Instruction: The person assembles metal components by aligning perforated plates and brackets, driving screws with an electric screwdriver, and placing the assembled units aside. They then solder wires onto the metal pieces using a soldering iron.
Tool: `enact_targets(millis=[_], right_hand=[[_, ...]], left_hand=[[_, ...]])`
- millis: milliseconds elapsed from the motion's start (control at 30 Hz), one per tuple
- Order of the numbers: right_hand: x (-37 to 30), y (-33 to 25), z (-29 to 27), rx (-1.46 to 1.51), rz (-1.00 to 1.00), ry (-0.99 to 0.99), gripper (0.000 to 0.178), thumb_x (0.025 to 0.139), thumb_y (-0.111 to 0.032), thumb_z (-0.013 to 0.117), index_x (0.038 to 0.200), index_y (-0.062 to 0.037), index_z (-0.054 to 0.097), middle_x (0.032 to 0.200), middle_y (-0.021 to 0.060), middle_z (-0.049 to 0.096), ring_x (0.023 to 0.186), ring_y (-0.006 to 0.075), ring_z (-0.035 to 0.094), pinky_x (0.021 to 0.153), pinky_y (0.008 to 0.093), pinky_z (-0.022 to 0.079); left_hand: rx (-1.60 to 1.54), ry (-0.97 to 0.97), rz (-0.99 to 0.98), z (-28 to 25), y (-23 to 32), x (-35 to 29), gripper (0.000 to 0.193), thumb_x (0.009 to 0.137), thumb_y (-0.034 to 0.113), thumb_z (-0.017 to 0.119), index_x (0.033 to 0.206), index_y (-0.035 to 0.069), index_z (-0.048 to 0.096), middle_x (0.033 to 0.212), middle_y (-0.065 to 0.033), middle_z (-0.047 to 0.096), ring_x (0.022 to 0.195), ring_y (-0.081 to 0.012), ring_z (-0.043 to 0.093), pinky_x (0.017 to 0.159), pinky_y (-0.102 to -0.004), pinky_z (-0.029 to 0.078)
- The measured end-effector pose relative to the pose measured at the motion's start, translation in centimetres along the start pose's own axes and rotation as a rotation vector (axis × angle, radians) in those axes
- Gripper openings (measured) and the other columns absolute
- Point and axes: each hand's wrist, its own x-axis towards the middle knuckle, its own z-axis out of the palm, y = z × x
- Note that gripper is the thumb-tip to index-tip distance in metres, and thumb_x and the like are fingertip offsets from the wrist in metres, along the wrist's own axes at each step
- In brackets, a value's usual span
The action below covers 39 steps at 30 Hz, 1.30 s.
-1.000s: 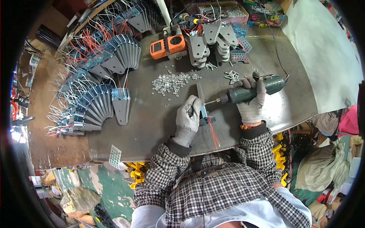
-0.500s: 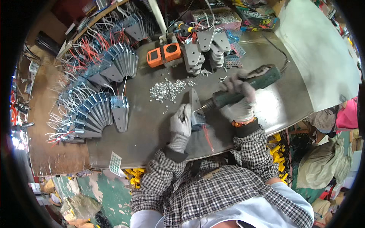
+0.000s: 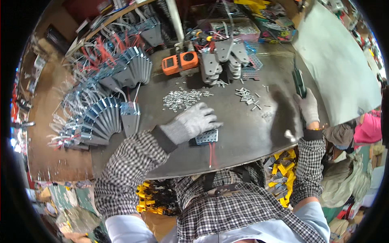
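My left hand (image 3: 194,121), in a grey knit glove, lies flat on a perforated metal bracket (image 3: 207,137) with red wires (image 3: 211,154) trailing toward the near table edge. The fingers rest on the bracket's top rather than curl round it. My right hand (image 3: 308,107), also gloved, is out at the table's right edge, closed round a dark green power screwdriver (image 3: 299,81) that points away from me. A heap of small silver nuts (image 3: 180,99) lies just beyond my left hand, and a few loose screws (image 3: 247,96) lie between the two hands.
Rows of finished wired brackets (image 3: 101,117) fan out along the left of the dark metal table (image 3: 243,133). A stack of blank brackets (image 3: 221,65) and an orange box (image 3: 180,62) stand at the back. A white sheet (image 3: 340,60) hangs at the right. Yellow parts (image 3: 283,174) lie below the table.
My right hand has swung the screwdriver away from the bracket to the table's right edge. My left hand has shifted from gripping the bracket to pressing flat on it.
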Motion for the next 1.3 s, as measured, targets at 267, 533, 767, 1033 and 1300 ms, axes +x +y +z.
enact_targets(millis=[267,533,767,1033,1300], right_hand=[[-2.7,1.9,2.6,-0.332,-0.017,0.227,0.046,0.081,-0.028,0.067,0.124,-0.015,0.059,0.126,0.0118,0.055,0.117,0.0341,0.051,0.099,0.0439,0.043],[-5.5,-8.7,6.6,0.089,-0.452,0.242,0.038,0.078,-0.007,0.07,0.115,-0.0077,0.061,0.122,0.0135,0.057,0.112,0.0335,0.054,0.096,0.0412,0.045],[-7.0,-9.4,8.5,0.266,-0.44,0.228,0.03,0.081,-0.004,0.068,0.11,-0.0059,0.063,0.118,0.0151,0.058,0.109,0.0339,0.055,0.093,0.0402,0.046],[-7.3,-9.8,8.1,0.343,-0.485,0.134,0.04,0.074,0.001,0.064,0.113,-0.0055,0.061,0.117,0.0149,0.059,0.109,0.0361,0.053,0.093,0.0438,0.044],[-6.7,-10.0,7.4,0.365,-0.494,0.082,0.041,0.073,-0.001,0.065,0.113,-0.0062,0.06,0.118,0.0135,0.057,0.111,0.0349,0.051,0.095,0.0447,0.042]], left_hand=[[-0.222,0.811,-1.081,-0.8,2.2,-7.0,0.079,0.078,0.022,0.075,0.144,0.001,0.036,0.121,-0.0207,0.054,0.113,-0.0352,0.054,0.101,-0.0421,0.043],[-0.245,0.479,-1.931,1.3,1.8,-15.8,0.081,0.082,0.028,0.072,0.147,0.011,0.028,0.125,-0.0256,0.053,0.117,-0.0408,0.053,0.098,-0.0453,0.044],[0.029,0.374,-1.922,2.8,6.0,-16.3,0.092,0.075,0.02,0.078,0.148,0.008,0.025,0.134,-0.0215,0.05,0.117,-0.0405,0.054,0.099,-0.0452,0.045],[-0.309,0.793,-0.975,-5.6,-3.4,5.6,0.033,0.086,0.024,0.067,0.111,0.003,0.058,0.097,-0.015,0.063,0.092,-0.0334,0.063,0.076,-0.0409,0.051],[-0.1,0.225,-1.141,-3.4,-14.2,17.1,0.067,0.089,0.053,0.052,0.125,-0.003,0.056,0.089,-0.0106,0.071,0.079,-0.0251,0.068,0.068,-0.0449,0.048]])
